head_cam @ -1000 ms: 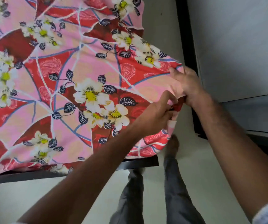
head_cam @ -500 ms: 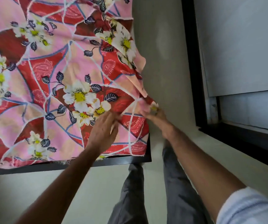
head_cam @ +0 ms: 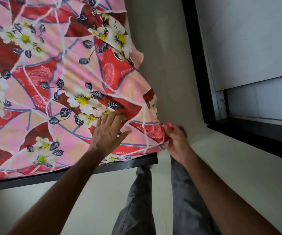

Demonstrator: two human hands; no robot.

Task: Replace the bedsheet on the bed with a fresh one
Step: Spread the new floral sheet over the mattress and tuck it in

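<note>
A pink and red bedsheet with white flowers and dark leaves covers the bed, its right edge hanging loose over the side. My left hand lies flat on the sheet near the bed's front right corner, fingers spread and straight. My right hand grips the red corner of the sheet, which is rolled around its fingers just off the corner of the bed. The mattress under the sheet is hidden.
The bed's black frame runs along the near edge. A grey wall stands right of the bed, with a dark-framed window or door and its black sill. My legs in grey trousers stand on the pale floor.
My right hand has brought the sheet corner down from mid-air to the bed's front right corner. My left hand let go of the fabric and now lies flat on the sheet.
</note>
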